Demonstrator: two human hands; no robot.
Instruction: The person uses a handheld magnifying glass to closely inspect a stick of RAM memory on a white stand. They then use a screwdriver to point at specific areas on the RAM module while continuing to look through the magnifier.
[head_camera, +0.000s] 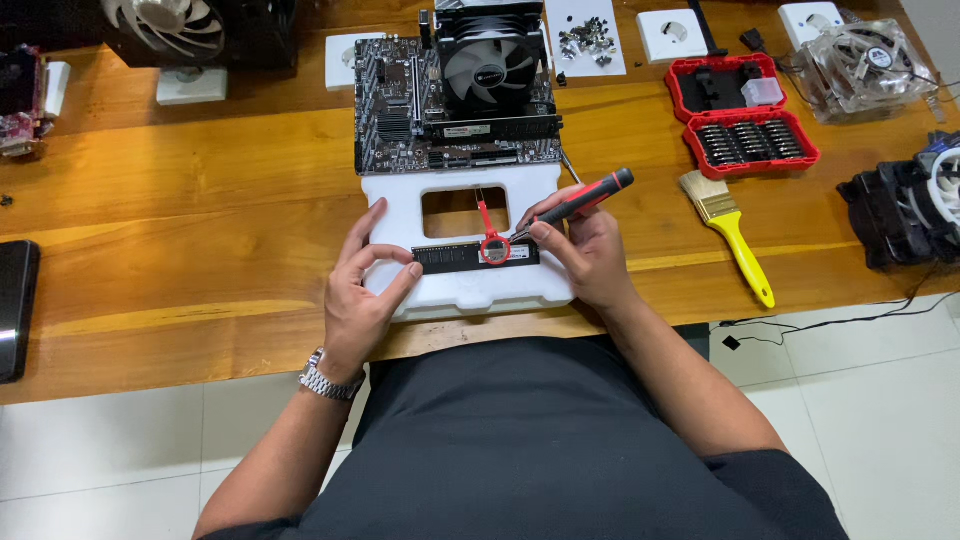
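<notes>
A: Right hand (590, 255)?
B: Wrapped around red-black screwdriver (585, 200), tip down at the memory stick (470, 256).
A: Stick where?
B: Flat on white foam block (400, 205), below the motherboard (455, 100). Small red magnifier (493, 245) lies on it.
A: Left hand (362, 290)?
B: Fingers spread, fingertip touching stick's left end, holds nothing.

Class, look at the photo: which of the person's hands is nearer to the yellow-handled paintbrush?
Right. The right hand, holding a screwdriver, is just left of the paintbrush; the left hand lies farther left.
</notes>
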